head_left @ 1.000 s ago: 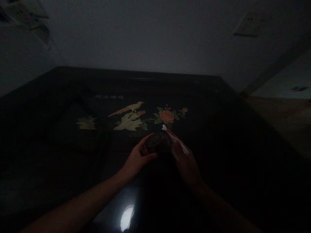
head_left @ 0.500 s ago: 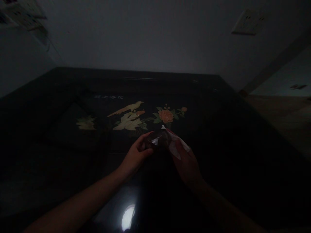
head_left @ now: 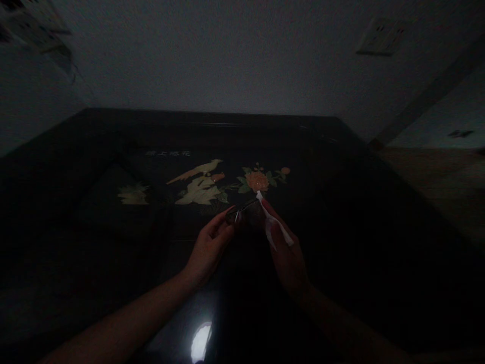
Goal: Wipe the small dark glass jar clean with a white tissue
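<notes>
The scene is very dark. My left hand (head_left: 209,243) pinches the left side of a small dark glossy object (head_left: 245,215), held just above a black lacquered table (head_left: 341,212). My right hand (head_left: 287,253) is closed on a white tissue or cloth (head_left: 272,226) pressed against the object's right side. I cannot make out what the dark object is. Both hands meet near the middle of the tabletop, just in front of its inlaid picture.
The tabletop carries an inlaid bird (head_left: 197,171), leaves and an orange flower (head_left: 257,180). A lamp's reflection (head_left: 200,343) shines near the front edge. A grey wall with a socket plate (head_left: 380,37) stands behind. Brown floor (head_left: 435,177) shows at right.
The dark object has turned flatter and edge-on between my hands. The white tissue has shifted from lying over the object to hanging narrow along my right fingers. Both hands stay in place.
</notes>
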`<state>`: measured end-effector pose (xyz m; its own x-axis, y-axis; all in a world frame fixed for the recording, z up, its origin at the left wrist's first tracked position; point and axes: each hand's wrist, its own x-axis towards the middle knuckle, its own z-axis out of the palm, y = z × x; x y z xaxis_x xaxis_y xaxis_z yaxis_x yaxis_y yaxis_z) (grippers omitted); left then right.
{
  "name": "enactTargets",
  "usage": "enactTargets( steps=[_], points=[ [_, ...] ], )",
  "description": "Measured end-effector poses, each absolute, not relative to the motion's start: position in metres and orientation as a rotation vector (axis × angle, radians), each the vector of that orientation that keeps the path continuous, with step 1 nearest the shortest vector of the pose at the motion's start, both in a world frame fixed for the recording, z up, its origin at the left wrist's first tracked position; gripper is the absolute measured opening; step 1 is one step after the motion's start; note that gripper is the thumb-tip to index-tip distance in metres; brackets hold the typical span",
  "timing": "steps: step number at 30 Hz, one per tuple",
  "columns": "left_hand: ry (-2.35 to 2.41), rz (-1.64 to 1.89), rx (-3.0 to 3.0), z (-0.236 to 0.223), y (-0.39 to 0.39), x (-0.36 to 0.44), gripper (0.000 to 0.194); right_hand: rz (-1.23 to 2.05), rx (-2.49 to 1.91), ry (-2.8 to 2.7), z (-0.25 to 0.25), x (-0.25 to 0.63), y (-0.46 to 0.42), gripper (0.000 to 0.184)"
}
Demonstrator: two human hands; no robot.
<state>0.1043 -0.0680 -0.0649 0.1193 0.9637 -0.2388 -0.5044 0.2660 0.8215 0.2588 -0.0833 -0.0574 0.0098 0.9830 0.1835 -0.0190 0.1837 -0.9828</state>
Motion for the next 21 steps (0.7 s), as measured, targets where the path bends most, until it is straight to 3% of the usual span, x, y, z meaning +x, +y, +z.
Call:
enactTargets(
  steps=[5, 14, 21],
  points=[
    [0.640, 1.053, 0.549, -0.063, -0.075, 0.109, 0.041, 0.930, -1.038, -1.472, -0.055, 0.261, -0.082, 0.041],
    [0.583, 1.064, 0.457, -0.069, -0.070, 0.110, 0.046, 0.681, -0.822, -1.976, -0.051, 0.260, -0.084, 0.058],
    [0.575, 1.037, 0.367, -0.064, -0.065, 0.104, 0.062, 0.944, -0.985, -1.366, -0.041, 0.266, -0.082, 0.042]
  ],
)
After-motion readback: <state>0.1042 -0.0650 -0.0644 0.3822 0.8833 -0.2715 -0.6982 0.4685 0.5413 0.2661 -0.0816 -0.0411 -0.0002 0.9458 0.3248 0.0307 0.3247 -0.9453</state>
